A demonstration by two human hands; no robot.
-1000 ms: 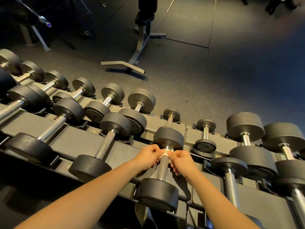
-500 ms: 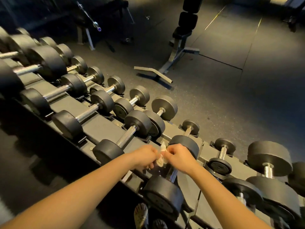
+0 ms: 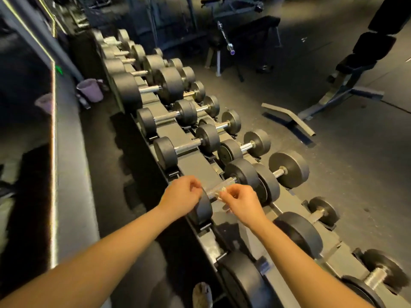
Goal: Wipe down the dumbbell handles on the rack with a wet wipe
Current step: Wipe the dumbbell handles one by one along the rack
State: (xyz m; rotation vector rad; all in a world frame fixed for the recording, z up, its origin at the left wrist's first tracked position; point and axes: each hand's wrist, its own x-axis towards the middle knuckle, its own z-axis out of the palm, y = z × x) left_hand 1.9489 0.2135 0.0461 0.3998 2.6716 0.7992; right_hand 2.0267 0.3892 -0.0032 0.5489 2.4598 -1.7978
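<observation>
Both grips are closed in pinches over one dumbbell on the rack (image 3: 193, 162): the left hand (image 3: 181, 197) is curled with thumb and fingertips pressed together just above the near weight head (image 3: 203, 207), and the right hand (image 3: 241, 202) is pinched on a small pale wet wipe (image 3: 221, 192). The wipe is seen bunched at the right fingertips, touching the dumbbell handle (image 3: 219, 187) on its near side, between the two hands. Whether the left pinch also catches an edge of the wipe cannot be told, as motion blur hides it. The handle is laid at a slant, running up and away from the grips to the far weight head (image 3: 241, 174). More dumbbells (image 3: 186, 147) are ranged beyond the left hand along the rack, and others are set just beside and below the right forearm. A bench frame (image 3: 342, 90) is seen on the floor well apart, beyond the right hand.
</observation>
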